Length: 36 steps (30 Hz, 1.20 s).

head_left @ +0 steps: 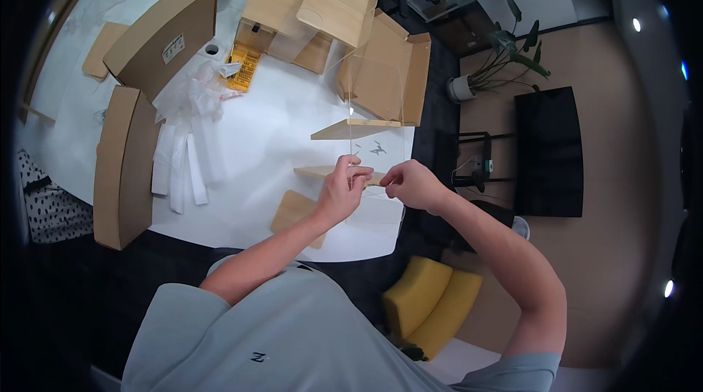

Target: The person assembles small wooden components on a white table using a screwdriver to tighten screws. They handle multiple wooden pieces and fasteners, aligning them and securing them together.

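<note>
A clear plastic panel [377,91] stands upright near the table's right edge, with a pale wooden board [313,171] set against it. At that board's right end, my left hand [343,188] is closed around the board and the panel's edge. Close beside it, my right hand [414,185] pinches at the same end; whatever its fingertips hold is too small or hidden. Farther back, a second wooden board [351,129] meets the panel. Several small metal screws [378,149] lie between the two boards. A flat wooden piece [294,215] rests below my left wrist.
Wood-and-clear-plastic shelving [293,7] stands at the back beside an open cardboard box [381,73]. Cardboard packaging [121,165], crumpled plastic wrap [192,91], white strips [179,165] and a yellow packet [244,68] occupy the left. A yellow seat [432,304] is beyond the right edge.
</note>
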Tool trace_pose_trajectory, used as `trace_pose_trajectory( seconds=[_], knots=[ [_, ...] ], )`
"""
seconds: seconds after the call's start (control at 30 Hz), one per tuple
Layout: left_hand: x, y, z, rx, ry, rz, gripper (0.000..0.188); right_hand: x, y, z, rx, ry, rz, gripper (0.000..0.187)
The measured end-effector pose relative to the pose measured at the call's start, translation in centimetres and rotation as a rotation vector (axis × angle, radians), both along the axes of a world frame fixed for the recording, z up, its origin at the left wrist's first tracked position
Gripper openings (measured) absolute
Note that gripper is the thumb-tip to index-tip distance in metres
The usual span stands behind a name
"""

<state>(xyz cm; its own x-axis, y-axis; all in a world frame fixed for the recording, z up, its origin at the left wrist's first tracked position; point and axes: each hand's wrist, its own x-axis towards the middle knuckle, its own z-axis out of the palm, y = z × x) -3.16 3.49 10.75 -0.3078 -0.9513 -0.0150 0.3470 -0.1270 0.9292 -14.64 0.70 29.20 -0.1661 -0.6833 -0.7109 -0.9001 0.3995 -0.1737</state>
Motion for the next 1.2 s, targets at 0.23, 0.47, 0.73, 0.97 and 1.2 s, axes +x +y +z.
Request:
trace_pose_trajectory(
  seconds=[0.23, 0.47, 0.73, 0.97, 1.2],
  knots=[
    [1.1, -0.7, 0.3, 0.123, 0.072, -0.051, 0.026, -2.5, 1.7, 4.1, -0.425, -0.208, -0.049, 0.028],
    [2.7, -2.7, 1.8, 0.207, 0.073, -0.253, 0.025, -15.9, 9.9, -10.3, -0.452, -0.436, -0.824, 0.013],
    [2.7, -3.0, 2.2, 0.204, -0.076, -0.322, 0.027, -19.1, 5.9, -28.4, -0.599, -0.105, -0.602, 0.018],
    [2.6, -2.6, 2.4, 0.239, -0.189, -0.314, 0.031, -19.0, -1.4, -34.4, -0.426, 0.003, -0.675, 0.03],
    [2.4, -3.1, 2.8, 0.246, -0.241, -0.304, 0.03, -18.3, -3.8, -36.8, -0.314, 0.03, -0.568, 0.036]
  ],
)
